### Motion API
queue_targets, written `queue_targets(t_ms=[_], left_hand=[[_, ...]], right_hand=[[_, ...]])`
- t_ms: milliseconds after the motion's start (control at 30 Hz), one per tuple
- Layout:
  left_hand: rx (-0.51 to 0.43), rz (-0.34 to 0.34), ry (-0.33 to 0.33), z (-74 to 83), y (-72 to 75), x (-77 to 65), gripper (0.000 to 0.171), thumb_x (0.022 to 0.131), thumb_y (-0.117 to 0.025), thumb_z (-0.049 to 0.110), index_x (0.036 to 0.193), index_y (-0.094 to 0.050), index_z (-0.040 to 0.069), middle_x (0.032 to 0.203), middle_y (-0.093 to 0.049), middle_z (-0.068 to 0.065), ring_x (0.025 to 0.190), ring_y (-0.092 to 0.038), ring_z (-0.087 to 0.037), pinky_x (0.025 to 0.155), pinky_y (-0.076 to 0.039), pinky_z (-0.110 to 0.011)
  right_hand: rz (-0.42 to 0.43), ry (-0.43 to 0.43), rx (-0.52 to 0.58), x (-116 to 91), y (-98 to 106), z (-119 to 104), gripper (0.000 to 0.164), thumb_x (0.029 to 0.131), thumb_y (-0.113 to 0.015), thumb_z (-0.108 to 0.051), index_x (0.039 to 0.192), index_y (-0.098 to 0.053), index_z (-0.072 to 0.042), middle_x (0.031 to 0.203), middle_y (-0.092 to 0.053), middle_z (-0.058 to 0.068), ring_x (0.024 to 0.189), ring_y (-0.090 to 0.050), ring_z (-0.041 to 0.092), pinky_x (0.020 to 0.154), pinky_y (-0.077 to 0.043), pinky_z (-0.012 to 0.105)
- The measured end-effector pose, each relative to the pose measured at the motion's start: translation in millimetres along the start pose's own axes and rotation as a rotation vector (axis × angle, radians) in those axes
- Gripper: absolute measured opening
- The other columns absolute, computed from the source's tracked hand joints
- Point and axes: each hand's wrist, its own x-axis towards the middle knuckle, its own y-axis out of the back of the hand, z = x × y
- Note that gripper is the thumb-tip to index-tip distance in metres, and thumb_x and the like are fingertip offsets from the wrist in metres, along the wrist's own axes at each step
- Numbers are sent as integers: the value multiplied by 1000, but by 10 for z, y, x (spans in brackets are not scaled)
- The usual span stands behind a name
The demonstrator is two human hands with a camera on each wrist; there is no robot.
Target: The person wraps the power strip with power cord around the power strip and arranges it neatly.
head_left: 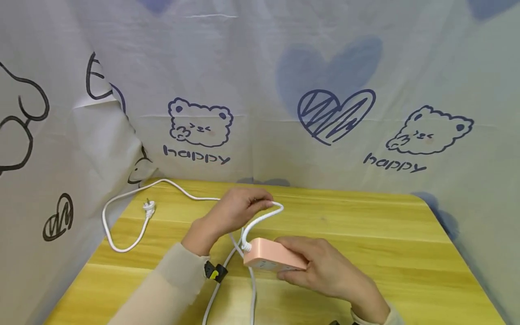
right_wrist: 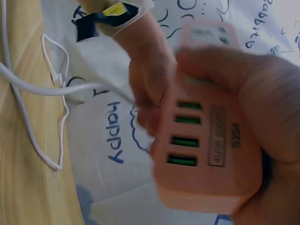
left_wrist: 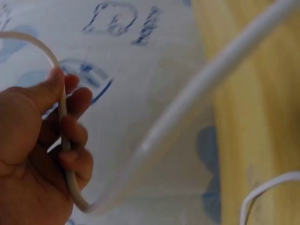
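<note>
A pink power strip is gripped by my right hand, thumb on one side and fingers on the other, held above the table. Several green-lined USB ports show on its face in the right wrist view. From its left end rises a white power cord, which bends over to my left hand. That hand pinches the cord between thumb and fingers; in the left wrist view the cord runs through the curled fingers. The cord's white plug lies at the table's left side, prongs up.
The yellow wood-grain table lies beneath both hands. More white cord loops across its left side, and strands pass under the left wrist toward the near edge. A pale printed cloth hangs behind and along the sides.
</note>
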Motion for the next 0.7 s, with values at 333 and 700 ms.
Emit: queue_targets(t_ms=[333,700], left_hand=[[87,-176,-76,194,-254,-220,33,108,-60,14,140,-69,19,95,-72,1,79,-61,-9,73,-53,-29],[420,-128,-154,436,-185,-301,31,99,-69,5,127,-74,19,105,-75,5,90,-65,-15,76,-57,-31]], right_hand=[[564,-27,-376,53,34,93,61,77,-94,-7,127,-59,0,102,-77,16,82,-78,28,62,-61,40],[566,-260,-638,46,47,277,42,83,-90,-18,117,-68,-8,94,-77,14,65,-71,31,47,-51,48]])
